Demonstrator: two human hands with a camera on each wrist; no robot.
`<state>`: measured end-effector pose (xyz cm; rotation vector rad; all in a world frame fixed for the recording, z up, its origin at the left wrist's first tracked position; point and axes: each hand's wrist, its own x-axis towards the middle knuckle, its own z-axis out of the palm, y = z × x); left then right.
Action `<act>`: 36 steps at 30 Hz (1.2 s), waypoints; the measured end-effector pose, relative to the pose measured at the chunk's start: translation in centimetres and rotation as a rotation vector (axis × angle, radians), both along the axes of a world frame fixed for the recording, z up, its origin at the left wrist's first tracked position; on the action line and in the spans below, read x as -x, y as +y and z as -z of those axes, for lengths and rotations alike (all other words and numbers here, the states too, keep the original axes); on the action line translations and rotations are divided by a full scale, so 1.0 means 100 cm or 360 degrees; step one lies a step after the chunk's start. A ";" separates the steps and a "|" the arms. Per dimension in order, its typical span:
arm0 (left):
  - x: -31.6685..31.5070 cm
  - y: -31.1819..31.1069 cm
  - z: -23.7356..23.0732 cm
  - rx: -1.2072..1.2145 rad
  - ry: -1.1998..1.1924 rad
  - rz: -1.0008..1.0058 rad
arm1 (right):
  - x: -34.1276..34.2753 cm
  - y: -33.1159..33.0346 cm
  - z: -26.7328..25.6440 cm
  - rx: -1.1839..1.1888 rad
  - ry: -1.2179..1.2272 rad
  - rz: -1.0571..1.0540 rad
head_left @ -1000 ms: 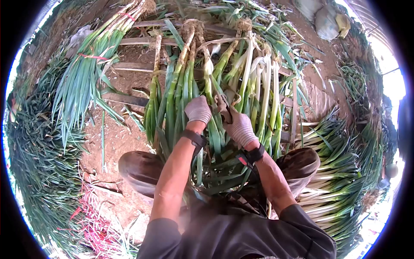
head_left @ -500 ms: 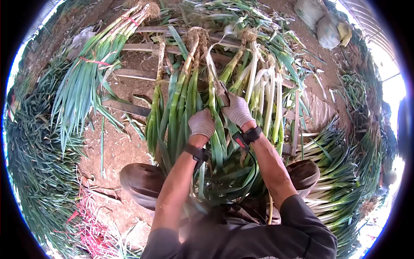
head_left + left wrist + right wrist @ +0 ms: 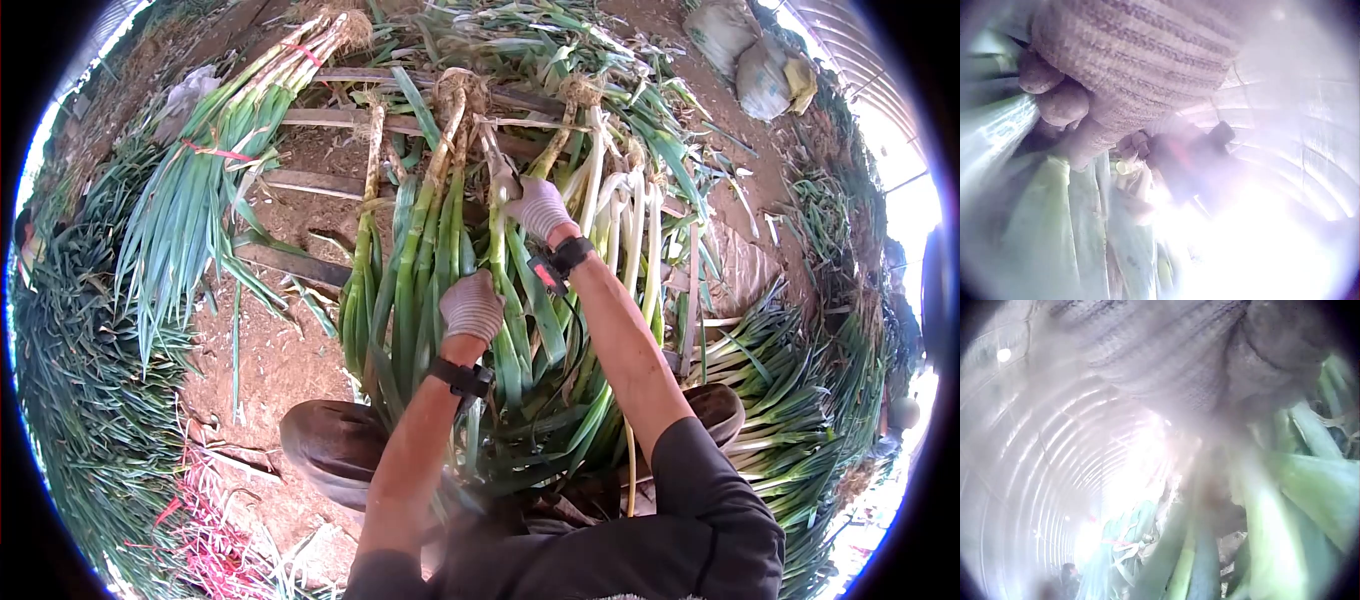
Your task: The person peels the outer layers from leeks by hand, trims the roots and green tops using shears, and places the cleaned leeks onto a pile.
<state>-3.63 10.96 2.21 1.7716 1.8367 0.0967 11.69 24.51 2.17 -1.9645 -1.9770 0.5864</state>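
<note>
Green onions lie side by side in front of me, roots away from me and green leaves toward me. My left hand (image 3: 473, 305), in a striped knit glove, curls its fingers round the green part of one green onion (image 3: 497, 235). In the left wrist view its gloved fingers (image 3: 1063, 103) are bent against broad leaves (image 3: 1047, 212). Farther up the same stalk, my gloved right hand (image 3: 540, 208) pinches dry, brownish outer skin (image 3: 496, 158). The right wrist view shows that glove (image 3: 1166, 350) close above green stalks (image 3: 1266, 531), its fingertips blurred.
Wooden slats (image 3: 310, 182) lie under the onions. At the upper left is a bundle (image 3: 205, 190) tied with red bands. Whitish stalks (image 3: 635, 230) lie right of my hands, and a pile of onions (image 3: 775, 400) is at the right. Red ties (image 3: 215, 545) lie lower left.
My right hand has moved up along the stalk toward the roots, drawing the dry skin with it. My left hand has shifted slightly lower, so the hands are farther apart.
</note>
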 end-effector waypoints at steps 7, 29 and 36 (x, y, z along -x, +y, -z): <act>-0.005 0.002 -0.002 0.0034 0.0007 -0.0046 | -0.017 -0.091 -0.030 0.0201 0.0312 0.0059; -0.058 -0.052 0.001 -0.0153 -0.0320 0.0615 | -0.070 -0.247 -0.063 0.0149 0.0435 0.0428; -0.010 0.041 -0.012 -0.0741 0.0284 0.0478 | -0.031 -0.216 -0.044 0.0076 0.0389 0.0250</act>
